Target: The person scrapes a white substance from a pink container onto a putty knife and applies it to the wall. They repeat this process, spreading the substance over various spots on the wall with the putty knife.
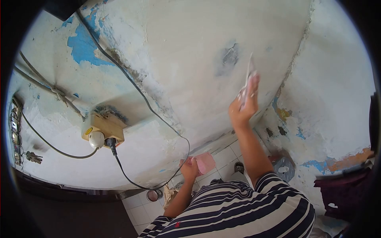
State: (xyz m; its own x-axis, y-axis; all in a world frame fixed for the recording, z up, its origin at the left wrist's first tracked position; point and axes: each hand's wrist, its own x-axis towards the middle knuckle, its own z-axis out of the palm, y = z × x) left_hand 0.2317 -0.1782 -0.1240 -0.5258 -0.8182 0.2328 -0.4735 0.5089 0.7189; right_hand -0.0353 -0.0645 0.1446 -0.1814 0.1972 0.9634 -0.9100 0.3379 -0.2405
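Two hands: right hand [243,108] scraper [248,75], left hand [189,168] pink tub [205,162]

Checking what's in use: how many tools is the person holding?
2: a flat metal putty knife in the right hand against the wall; a pink plastic tray in the left hand.

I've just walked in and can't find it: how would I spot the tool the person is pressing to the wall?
Start at the big patched, peeling wall with blue paint showing. Follow the raised right hand up from the striped sleeve. The thin pale putty knife sticks up from its fingers, flat against the plaster; unlike the pink board in the left hand, it is narrow and whitish.
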